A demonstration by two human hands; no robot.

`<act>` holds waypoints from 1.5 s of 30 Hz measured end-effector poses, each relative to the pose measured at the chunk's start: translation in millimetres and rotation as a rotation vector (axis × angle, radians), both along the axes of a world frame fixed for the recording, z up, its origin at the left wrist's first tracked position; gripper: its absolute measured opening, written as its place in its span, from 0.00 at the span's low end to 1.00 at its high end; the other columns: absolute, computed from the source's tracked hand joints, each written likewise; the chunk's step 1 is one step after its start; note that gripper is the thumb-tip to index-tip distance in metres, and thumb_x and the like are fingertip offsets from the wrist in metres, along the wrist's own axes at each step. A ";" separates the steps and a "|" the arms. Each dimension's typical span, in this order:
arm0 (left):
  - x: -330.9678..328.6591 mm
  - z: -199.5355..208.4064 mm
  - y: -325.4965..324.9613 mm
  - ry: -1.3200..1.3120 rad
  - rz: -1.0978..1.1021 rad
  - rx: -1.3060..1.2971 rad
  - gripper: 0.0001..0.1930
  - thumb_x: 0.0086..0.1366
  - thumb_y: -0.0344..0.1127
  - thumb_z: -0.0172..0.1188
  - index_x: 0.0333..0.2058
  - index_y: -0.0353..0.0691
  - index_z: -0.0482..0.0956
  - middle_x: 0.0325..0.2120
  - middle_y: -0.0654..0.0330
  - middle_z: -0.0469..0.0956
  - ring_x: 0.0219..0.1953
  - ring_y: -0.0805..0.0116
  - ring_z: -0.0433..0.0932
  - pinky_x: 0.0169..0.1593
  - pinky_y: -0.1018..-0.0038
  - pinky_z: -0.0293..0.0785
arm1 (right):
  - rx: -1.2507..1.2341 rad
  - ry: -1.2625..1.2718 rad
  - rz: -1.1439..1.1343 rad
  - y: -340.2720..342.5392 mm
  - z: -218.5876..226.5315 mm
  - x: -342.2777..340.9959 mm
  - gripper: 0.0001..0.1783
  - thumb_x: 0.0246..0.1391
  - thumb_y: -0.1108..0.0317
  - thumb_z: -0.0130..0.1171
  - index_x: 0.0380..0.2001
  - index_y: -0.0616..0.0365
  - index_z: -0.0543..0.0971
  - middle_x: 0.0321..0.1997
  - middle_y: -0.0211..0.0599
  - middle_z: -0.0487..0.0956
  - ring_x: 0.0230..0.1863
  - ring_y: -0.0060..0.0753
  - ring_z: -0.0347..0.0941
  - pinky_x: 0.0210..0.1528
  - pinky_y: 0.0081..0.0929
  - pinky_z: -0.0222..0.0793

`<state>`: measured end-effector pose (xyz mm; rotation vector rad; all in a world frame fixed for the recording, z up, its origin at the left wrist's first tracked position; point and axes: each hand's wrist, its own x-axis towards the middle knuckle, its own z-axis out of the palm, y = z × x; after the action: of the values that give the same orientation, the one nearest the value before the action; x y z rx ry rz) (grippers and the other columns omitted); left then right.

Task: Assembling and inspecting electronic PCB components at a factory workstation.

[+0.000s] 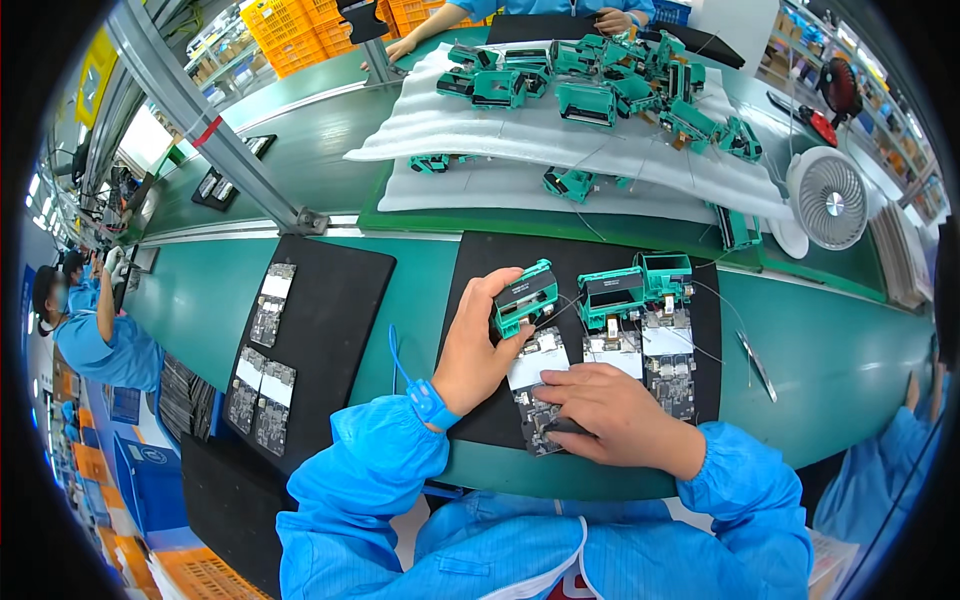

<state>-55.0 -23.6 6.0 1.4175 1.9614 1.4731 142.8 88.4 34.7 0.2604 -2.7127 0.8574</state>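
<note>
My left hand (476, 345) is closed around a green plastic housing (526, 298) with a dark panel in it, tilted above the black mat. Just below it lies a dark circuit board (540, 425) with a white patch at its upper end. My right hand (620, 415) grips this board, its fingers across the face and the thumb near the lower end; part of the board is hidden. Close by on the right, two more green housings (611, 297) (664, 277) sit at the upper ends of circuit boards (612, 345) (669, 375), with thin wires around them.
At left, a black mat (335, 330) carries several circuit boards (262, 415). Tweezers (757, 367) lie at right. Beyond, white foam sheets (430, 120) bear many green housings (590, 103); a white fan (833, 198) stands beside them. A metal post (220, 130) rises at left. Another person's hand (402, 48) rests across the bench.
</note>
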 end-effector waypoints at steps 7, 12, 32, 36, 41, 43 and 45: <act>1.7 -1.0 -1.0 -0.042 0.004 0.012 0.36 0.58 0.14 0.63 0.62 0.44 0.60 0.55 0.57 0.68 0.54 0.66 0.75 0.53 0.73 0.77 | -0.005 -0.002 0.000 0.0 -0.9 0.0 0.18 0.50 0.62 0.67 0.41 0.62 0.80 0.52 0.41 0.81 0.61 0.42 0.73 0.62 0.42 0.66; 0.8 -5.3 -2.8 -0.094 0.034 -0.010 0.39 0.58 0.14 0.64 0.63 0.50 0.60 0.53 0.57 0.70 0.51 0.67 0.75 0.47 0.74 0.80 | -0.024 -0.007 -0.018 -0.7 -0.6 -0.9 0.18 0.49 0.62 0.67 0.41 0.62 0.80 0.52 0.41 0.81 0.60 0.42 0.73 0.62 0.41 0.66; 2.0 -0.3 -2.5 -0.190 0.035 -0.034 0.39 0.58 0.15 0.64 0.64 0.50 0.59 0.48 0.55 0.70 0.48 0.70 0.75 0.46 0.75 0.79 | -0.022 0.033 -0.030 -2.5 -0.4 -1.0 0.13 0.44 0.66 0.71 0.31 0.58 0.79 0.54 0.38 0.81 0.58 0.43 0.75 0.58 0.43 0.69; 4.1 1.6 -0.4 -0.254 0.035 -0.037 0.36 0.55 0.19 0.66 0.62 0.46 0.64 0.53 0.55 0.69 0.49 0.62 0.75 0.41 0.73 0.76 | -0.017 0.030 -0.033 -2.0 -0.8 -1.2 0.13 0.44 0.66 0.71 0.31 0.58 0.79 0.54 0.37 0.81 0.58 0.43 0.75 0.59 0.43 0.69; 9.5 16.7 -0.6 0.051 0.007 0.020 0.35 0.55 0.18 0.64 0.61 0.47 0.64 0.45 0.53 0.68 0.43 0.55 0.73 0.41 0.68 0.74 | -0.016 0.016 -0.028 -1.9 -0.7 -2.0 0.13 0.45 0.65 0.71 0.32 0.58 0.79 0.54 0.38 0.80 0.59 0.43 0.75 0.59 0.43 0.68; 9.2 15.0 0.3 0.124 -0.009 0.041 0.35 0.55 0.18 0.63 0.61 0.47 0.64 0.44 0.50 0.67 0.44 0.47 0.71 0.46 0.63 0.72 | -0.003 0.011 -0.021 -2.3 2.0 -2.3 0.14 0.45 0.65 0.71 0.33 0.58 0.79 0.54 0.38 0.80 0.59 0.44 0.75 0.59 0.43 0.68; 8.6 17.7 -1.6 0.094 -0.020 -0.024 0.35 0.55 0.19 0.64 0.61 0.44 0.63 0.48 0.51 0.67 0.49 0.50 0.71 0.51 0.65 0.71 | -0.015 0.004 -0.015 -1.8 8.5 -3.1 0.15 0.47 0.66 0.70 0.36 0.58 0.78 0.54 0.38 0.81 0.57 0.45 0.75 0.58 0.42 0.70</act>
<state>-46.4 -25.2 23.8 1.5179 2.0071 1.3927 139.7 86.6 43.2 0.2378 -2.7003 0.8717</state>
